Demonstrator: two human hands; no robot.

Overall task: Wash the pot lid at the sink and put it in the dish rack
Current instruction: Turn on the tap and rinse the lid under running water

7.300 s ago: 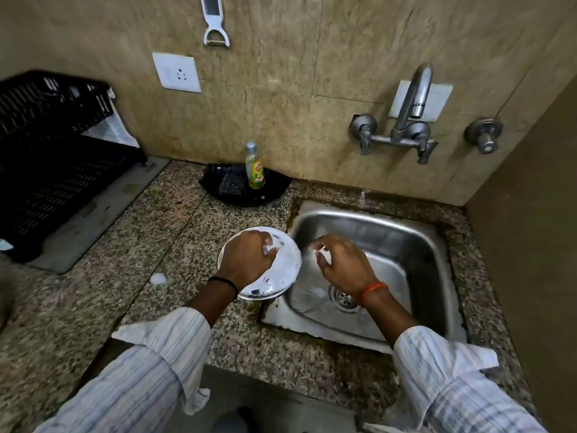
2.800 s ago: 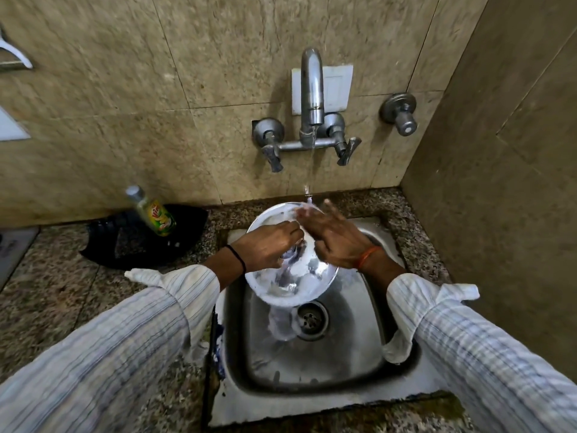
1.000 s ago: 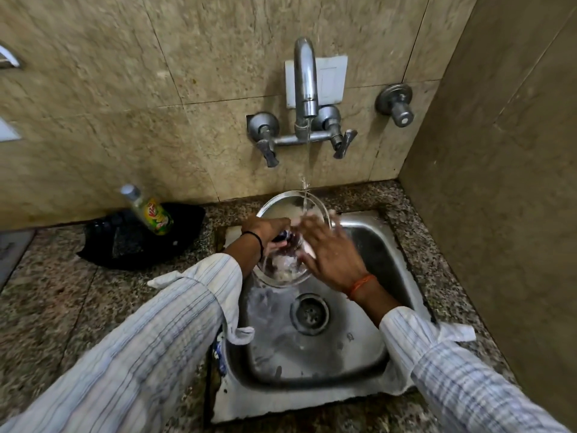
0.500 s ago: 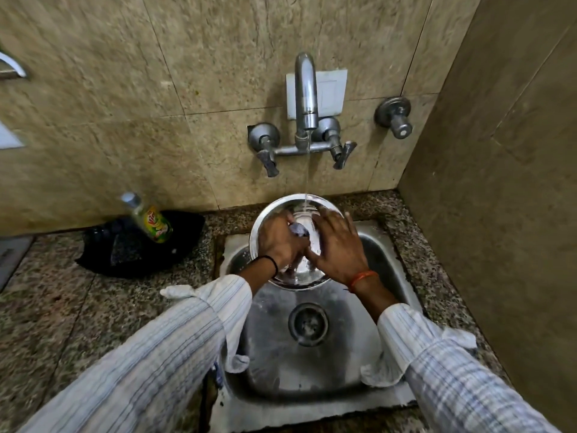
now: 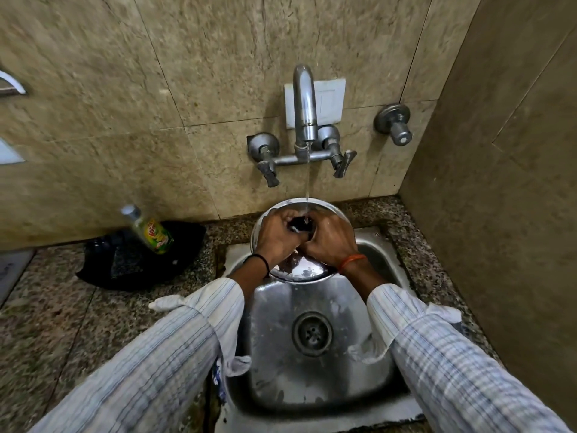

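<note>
A round steel pot lid (image 5: pixel 299 271) is held tilted over the back of the steel sink (image 5: pixel 312 385), under a thin stream of water from the tap (image 5: pixel 304 104). My left hand (image 5: pixel 274 237) grips the lid around its dark knob (image 5: pixel 299 225). My right hand (image 5: pixel 331 242) is pressed against the lid and the knob from the right, fingers curled. Both hands cover most of the lid's face. The dish rack is out of view.
A dish soap bottle (image 5: pixel 151 231) leans in a black tray (image 5: pixel 140 257) on the granite counter (image 5: pixel 62 323) to the left. A wall stands close on the right. A separate valve (image 5: pixel 394 123) sticks out of the back wall.
The foam seen earlier has rinsed off the lid. Both hands have closed in around the knob under the stream, and the lid has tilted more upright toward me.
</note>
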